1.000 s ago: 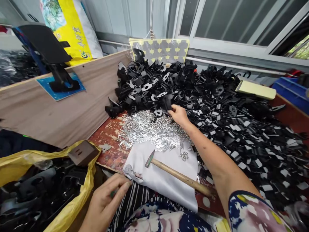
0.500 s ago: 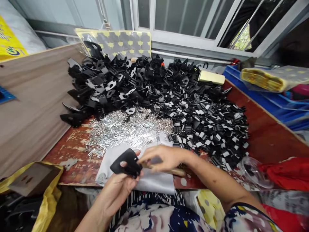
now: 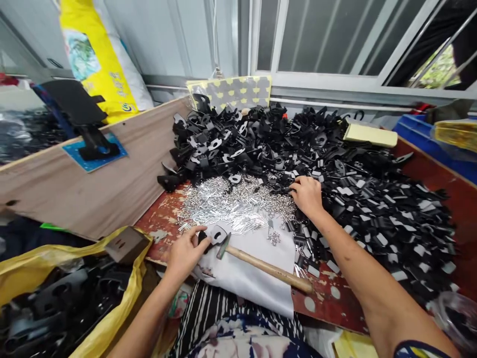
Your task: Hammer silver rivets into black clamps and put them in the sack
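My left hand [image 3: 186, 253] pinches a black part with an oval hole [image 3: 216, 235], which rests on the white sheet [image 3: 253, 276]. Touching that part is the head of a hammer, whose wooden handle [image 3: 270, 268] lies slanting to the right across the sheet. My right hand [image 3: 307, 195] reaches to the edge of the pile of small black pieces [image 3: 357, 209], fingers bent down among them; what they hold, if anything, is hidden. Between the hands spreads a heap of silvery metal pins [image 3: 227, 204].
Larger black parts [image 3: 253, 134] are heaped at the back. On the left, a yellow sack [image 3: 139, 268] holds black parts beside a wooden board [image 3: 93, 194] bearing a phone holder [image 3: 99, 144]. A blue crate [image 3: 413, 129] stands at the right.
My right hand has left the hammer and moved up and right to the small black pieces. The hammer now lies on the sheet. My left hand has lowered the black part. The view has shifted left.
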### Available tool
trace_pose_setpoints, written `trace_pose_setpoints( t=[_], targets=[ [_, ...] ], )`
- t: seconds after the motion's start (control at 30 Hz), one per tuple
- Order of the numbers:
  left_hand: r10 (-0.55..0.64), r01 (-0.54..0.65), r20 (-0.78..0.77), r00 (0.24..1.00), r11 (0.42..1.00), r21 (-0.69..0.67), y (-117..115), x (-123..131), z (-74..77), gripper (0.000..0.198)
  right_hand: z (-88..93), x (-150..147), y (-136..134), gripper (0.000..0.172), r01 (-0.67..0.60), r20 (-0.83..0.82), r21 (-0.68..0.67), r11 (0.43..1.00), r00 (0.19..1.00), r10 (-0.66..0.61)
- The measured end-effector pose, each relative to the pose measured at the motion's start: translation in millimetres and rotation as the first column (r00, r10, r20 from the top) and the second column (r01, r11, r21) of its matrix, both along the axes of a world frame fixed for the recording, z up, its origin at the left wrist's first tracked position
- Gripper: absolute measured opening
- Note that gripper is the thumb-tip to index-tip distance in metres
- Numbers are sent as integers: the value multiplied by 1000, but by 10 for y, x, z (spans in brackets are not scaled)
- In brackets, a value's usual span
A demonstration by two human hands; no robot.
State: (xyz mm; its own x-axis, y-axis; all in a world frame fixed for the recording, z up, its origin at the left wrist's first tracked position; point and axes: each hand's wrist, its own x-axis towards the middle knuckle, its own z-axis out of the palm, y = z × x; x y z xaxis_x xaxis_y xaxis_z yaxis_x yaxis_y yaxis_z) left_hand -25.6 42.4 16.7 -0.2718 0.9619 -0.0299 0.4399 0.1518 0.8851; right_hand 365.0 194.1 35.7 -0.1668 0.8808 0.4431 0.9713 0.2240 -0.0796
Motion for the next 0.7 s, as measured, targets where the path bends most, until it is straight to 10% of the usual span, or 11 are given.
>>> trace_pose_setpoints(
  t=[0.13,0.5,0.7],
  targets=[
    [-27,109,448,894,981,-158,-39,-65,-80,64,-4,-35,-137,24,-138,-87,64,988,986,143],
    [-141,121,364,921,990,76,-272,112,90,24,41,-527,-991,22,-296,-606,-21,955,763,223],
    [-196,392,778,596,917,-69,-500,698,185,28,50,-1192,-1668,32,-456,-651,127,881,632,421]
  ],
)
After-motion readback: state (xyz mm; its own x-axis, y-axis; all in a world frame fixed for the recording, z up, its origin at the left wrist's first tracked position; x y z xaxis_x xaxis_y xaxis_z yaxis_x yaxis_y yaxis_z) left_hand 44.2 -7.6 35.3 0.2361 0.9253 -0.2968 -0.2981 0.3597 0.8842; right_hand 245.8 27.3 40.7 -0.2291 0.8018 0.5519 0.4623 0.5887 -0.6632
